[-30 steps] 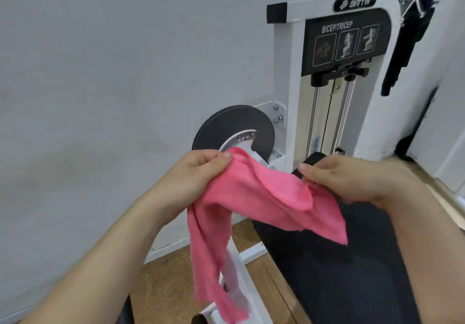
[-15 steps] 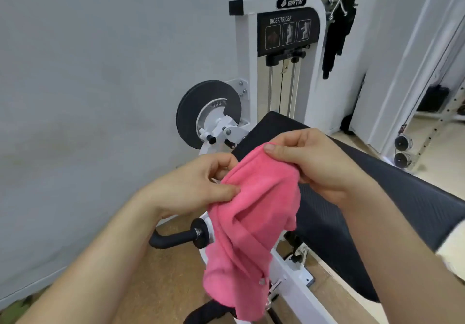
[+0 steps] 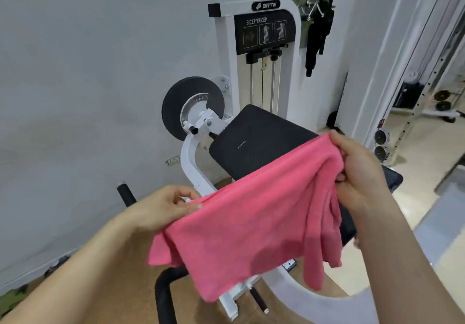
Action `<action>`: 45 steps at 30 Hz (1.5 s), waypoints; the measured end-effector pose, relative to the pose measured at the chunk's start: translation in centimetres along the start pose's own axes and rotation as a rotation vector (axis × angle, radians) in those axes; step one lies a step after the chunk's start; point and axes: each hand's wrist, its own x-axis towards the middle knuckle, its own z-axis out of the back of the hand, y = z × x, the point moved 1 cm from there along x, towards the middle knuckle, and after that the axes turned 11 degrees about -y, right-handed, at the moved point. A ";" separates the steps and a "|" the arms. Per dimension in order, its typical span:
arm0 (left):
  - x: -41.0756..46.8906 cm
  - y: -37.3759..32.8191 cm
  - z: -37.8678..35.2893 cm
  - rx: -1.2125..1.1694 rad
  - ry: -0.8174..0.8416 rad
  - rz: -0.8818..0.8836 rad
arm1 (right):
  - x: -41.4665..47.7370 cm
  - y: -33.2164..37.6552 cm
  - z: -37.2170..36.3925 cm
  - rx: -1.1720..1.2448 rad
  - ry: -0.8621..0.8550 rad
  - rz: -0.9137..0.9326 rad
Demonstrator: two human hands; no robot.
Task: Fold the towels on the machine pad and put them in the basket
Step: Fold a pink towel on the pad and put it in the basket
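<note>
Both your hands, left hand (image 3: 166,206) and right hand (image 3: 357,172), pinch the pink terry towel (image 3: 254,225) spread; next lay it on the black padded machine pad (image 3: 256,142).

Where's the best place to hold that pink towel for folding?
Its upper edge, at the two ends, coming in from either side. The pink towel hangs from that edge; the left hand pinches one corner, while the right hand grips a bunched end, so sliding out to the true corner would probably flatten it.

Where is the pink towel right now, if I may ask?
The pink towel hangs centre of head view between left hand and right hand, before the machine pad.
</note>
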 end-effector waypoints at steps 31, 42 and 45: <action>38.2 -3.1 -3.2 0.647 -0.589 -0.075 | 19.6 -1.9 9.2 -1.442 -0.378 0.461; 49.6 -5.1 -6.8 0.695 -0.524 -0.295 | 23.1 -1.0 10.0 -1.568 -0.558 0.586; 51.8 -5.7 -7.3 0.689 -0.542 -0.298 | 23.8 0.1 9.9 -1.591 -0.489 0.510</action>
